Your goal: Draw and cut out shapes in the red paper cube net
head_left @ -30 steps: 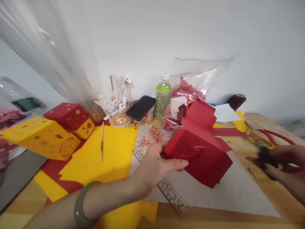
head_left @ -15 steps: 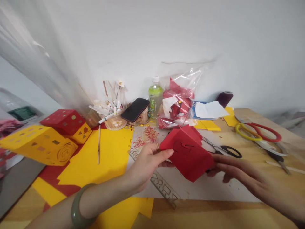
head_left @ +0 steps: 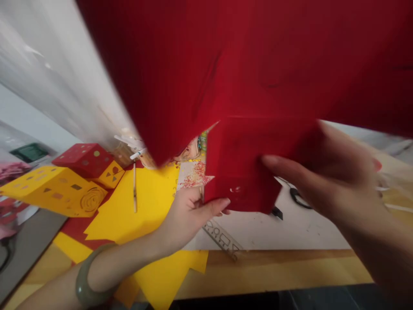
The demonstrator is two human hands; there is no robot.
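A large folded sheet of red paper (head_left: 238, 146) is held up close to the camera and fills the upper part of the view. Faint dark lines and a small cut-out mark its surface. My left hand (head_left: 200, 211) pinches its lower left edge, thumb in front. At the right edge, my right hand (head_left: 322, 185) grips the sheet with its thumb across the front; its other fingers are mostly hidden behind. Below the sheet, a small black piece (head_left: 277, 213) shows that I cannot make out. A clear stencil ruler (head_left: 222, 239) lies on the white paper (head_left: 258, 234) underneath.
Yellow paper sheets (head_left: 151, 193) cover the left of the table. A yellow cut-out paper box (head_left: 61, 189) and a red one (head_left: 84, 160) stand at far left. Dark scissors handles (head_left: 300, 199) show behind the right hand. A thin brush-like stick (head_left: 134, 189) lies on the yellow paper.
The red paper has opened out from a small folded shape and come up towards the camera, covering the bottle and plastic bag. My right hand has risen with it.
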